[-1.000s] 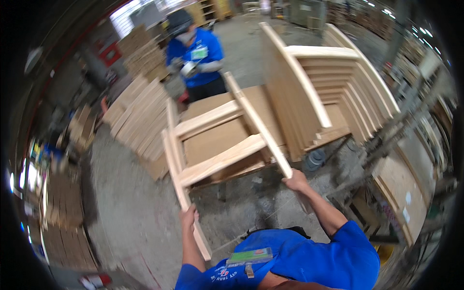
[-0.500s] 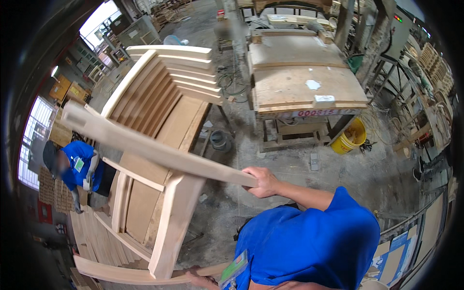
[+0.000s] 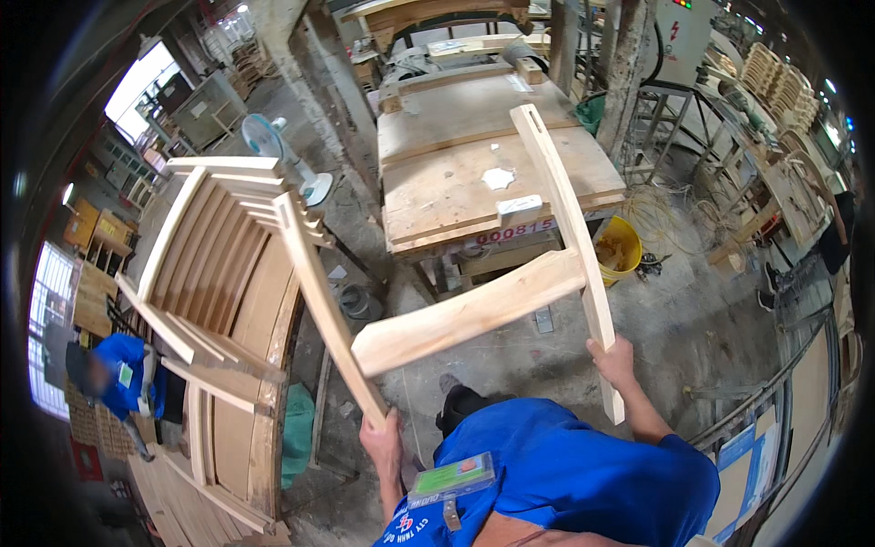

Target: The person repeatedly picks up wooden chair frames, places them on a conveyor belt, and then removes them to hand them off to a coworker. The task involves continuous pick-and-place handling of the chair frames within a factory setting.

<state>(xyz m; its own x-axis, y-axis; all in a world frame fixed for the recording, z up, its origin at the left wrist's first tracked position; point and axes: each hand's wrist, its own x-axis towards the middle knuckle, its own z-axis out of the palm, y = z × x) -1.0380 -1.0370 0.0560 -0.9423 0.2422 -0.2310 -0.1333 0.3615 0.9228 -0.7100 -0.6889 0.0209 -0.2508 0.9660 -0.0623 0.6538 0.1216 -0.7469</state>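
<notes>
A pale wooden frame, made of two long side pieces joined by a wide curved crosspiece, hangs in the air before me. My left hand is closed around the lower end of its left side piece. My right hand grips the right side piece below the joint with the crosspiece. The upper end of the right piece, which has a slot in it, overlaps my view of the wooden-topped table. To the left, similar frames stand stacked on a workbench.
A co-worker in blue is at the far left, beside loose boards. A yellow bucket stands right of the table, a grey bucket near the bench. Behind are a fan and a post.
The frame has moved from over the workbench on the left to the right, turning on the way. Both hands keep hold of it, and my view has swung right.
</notes>
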